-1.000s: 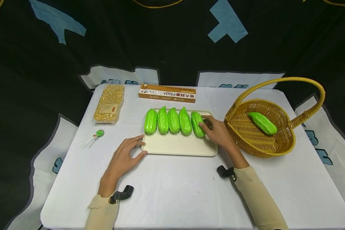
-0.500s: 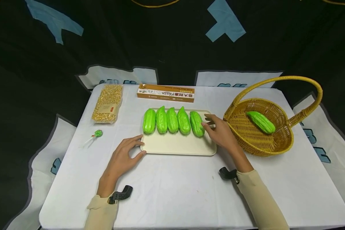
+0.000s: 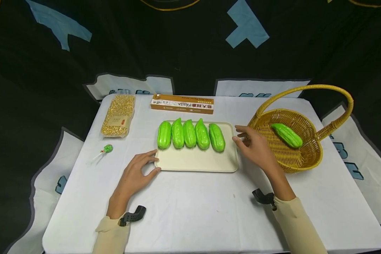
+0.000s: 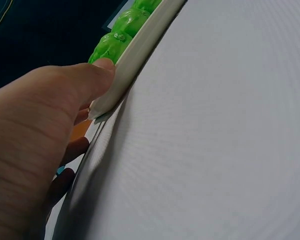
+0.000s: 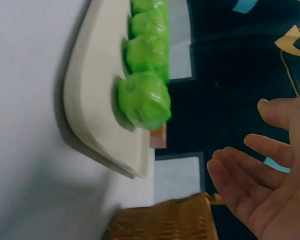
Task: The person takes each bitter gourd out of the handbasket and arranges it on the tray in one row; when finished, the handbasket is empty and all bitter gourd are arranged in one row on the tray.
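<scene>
A cream rectangular tray (image 3: 195,162) bears several shiny, ridged green bitter melons (image 3: 189,134) in a row along its far side. My left hand (image 3: 136,174) rests at the tray's near left corner, thumb and fingertips right at the rim. In the left wrist view its thumb (image 4: 97,77) lies against the tray wall. My right hand (image 3: 257,148) hovers just off the tray's right edge, fingers loosely spread and nothing in them. The right wrist view shows that hand's fingers (image 5: 230,185) apart from the nearest melon (image 5: 145,100). Another bitter melon (image 3: 286,135) lies in the wicker basket (image 3: 292,165).
The basket, with its tall arched handle (image 3: 336,91), stands close to my right hand. Behind the tray lies a brown pasta box (image 3: 182,104). A bag of yellow kernels (image 3: 119,114) and a green lollipop (image 3: 108,148) lie on the left of the white-covered table (image 3: 190,211).
My right hand has let go of the rightmost bitter melon and drawn back to the right, off the tray. The melon stays on the tray. My left hand has kept its place.
</scene>
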